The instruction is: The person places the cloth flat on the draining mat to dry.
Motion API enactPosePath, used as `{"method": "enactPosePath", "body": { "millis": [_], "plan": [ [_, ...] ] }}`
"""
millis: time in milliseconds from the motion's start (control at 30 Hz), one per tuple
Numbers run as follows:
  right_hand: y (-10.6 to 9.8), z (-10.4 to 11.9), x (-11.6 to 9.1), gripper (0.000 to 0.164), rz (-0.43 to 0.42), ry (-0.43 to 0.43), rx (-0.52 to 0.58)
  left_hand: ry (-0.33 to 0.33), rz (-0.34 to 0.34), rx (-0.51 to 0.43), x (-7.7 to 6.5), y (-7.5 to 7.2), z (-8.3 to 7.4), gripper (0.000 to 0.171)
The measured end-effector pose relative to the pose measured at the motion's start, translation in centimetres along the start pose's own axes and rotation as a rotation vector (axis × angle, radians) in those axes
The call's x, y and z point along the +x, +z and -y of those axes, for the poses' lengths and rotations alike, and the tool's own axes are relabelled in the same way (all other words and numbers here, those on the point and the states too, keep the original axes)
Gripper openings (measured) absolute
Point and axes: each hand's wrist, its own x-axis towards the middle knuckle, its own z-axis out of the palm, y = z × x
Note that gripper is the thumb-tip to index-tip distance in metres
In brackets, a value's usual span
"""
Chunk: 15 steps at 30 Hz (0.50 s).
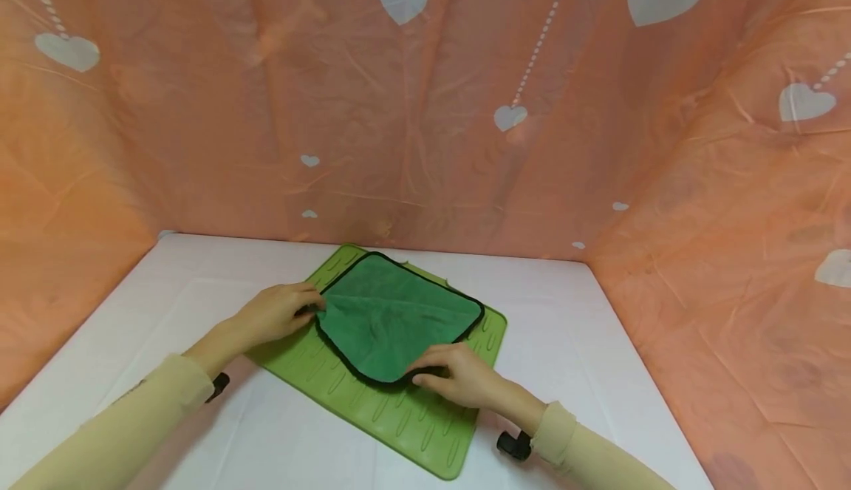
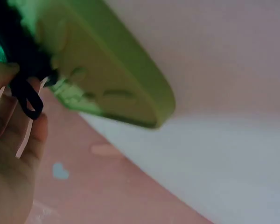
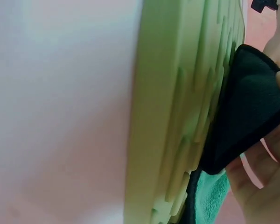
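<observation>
A green cloth [image 1: 399, 312] with black edging lies spread over a lime-green ridged mat [image 1: 372, 405] in the head view. At its left corner, my left hand [image 1: 279, 312] pinches the edge between thumb and fingers. The left wrist view shows a small black loop [image 2: 32, 100] sticking out from that corner among the fingers. My right hand [image 1: 459, 375] grips the cloth's near edge with its thumb in front. Seen from the right wrist, a dark, black-trimmed part of the cloth [image 3: 249, 105] is raised off the mat in those fingers.
The mat lies at a slant on a white table [image 1: 572, 386]. Orange curtains with white hearts [image 1: 412, 143] stand behind and on both sides. Black camera mounts [image 1: 515, 446] show below both wrists, beside the cream sleeves [image 1: 142, 416].
</observation>
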Motion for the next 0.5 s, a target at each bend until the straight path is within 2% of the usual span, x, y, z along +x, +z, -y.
{"method": "enactPosePath", "body": {
  "millis": [100, 300, 500],
  "plan": [
    [0.1, 0.2, -0.6, 0.021, -0.011, -0.022, 0.007, -0.002, 0.016, -0.045, -1.0, -1.0, -0.4, 0.021],
    [0.6, 0.4, -1.2, 0.020, 0.022, -0.130, -0.032, 0.003, 0.091, -0.121, -3.1, -2.6, -0.8, 0.022],
    [1.0, 0.2, -1.7, 0.020, 0.079, -0.160, -0.006, -0.011, 0.156, -0.174, -4.9, -2.9, -0.8, 0.019]
  ]
}}
